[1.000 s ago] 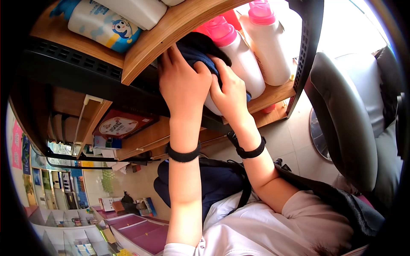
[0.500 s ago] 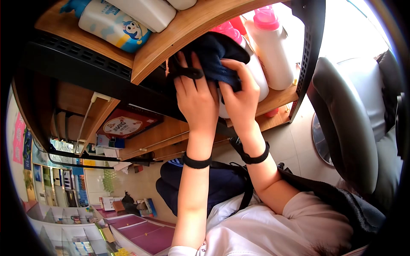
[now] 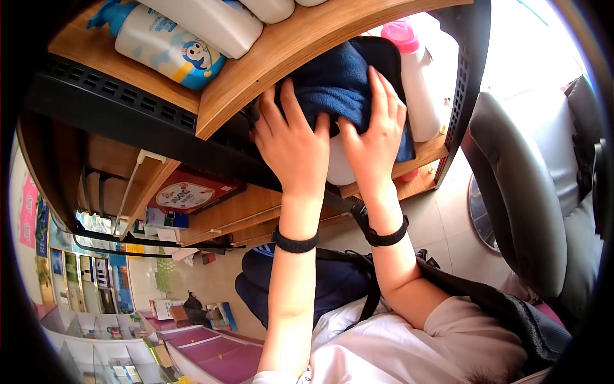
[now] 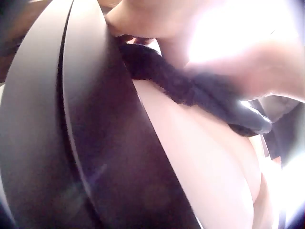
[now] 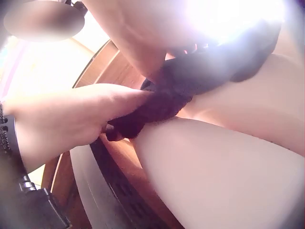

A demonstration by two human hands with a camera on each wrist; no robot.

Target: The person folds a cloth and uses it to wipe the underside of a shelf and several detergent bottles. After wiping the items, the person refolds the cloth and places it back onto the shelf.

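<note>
A dark blue fleecy cloth [image 3: 342,83] with black edging drapes over a white bottle [image 3: 340,165] on the shelf. My left hand [image 3: 294,144] holds its left side, fingers spread over the top and thumb at the near edge. On the other side my right hand [image 3: 377,137] grips it with its fingers along the fabric, its thumb near the left one. From the left wrist, the cloth [image 4: 176,88] lies as a dark band across the white bottle [image 4: 205,157]. Bright glare washes out parts of both wrist views.
Another white bottle with a pink cap [image 3: 401,35] stands to the right. Above, a wooden shelf board [image 3: 256,80] holds a blue-and-white pump bottle [image 3: 169,48] and other white bottles. A black metal frame [image 3: 115,93] borders the shelf. A grey padded chair [image 3: 518,192] stands at the right.
The cloth has spread out wider over the bottle, hiding the pink cap behind it. My hands have moved apart on it, and the black loop over my left fingers is out of sight.
</note>
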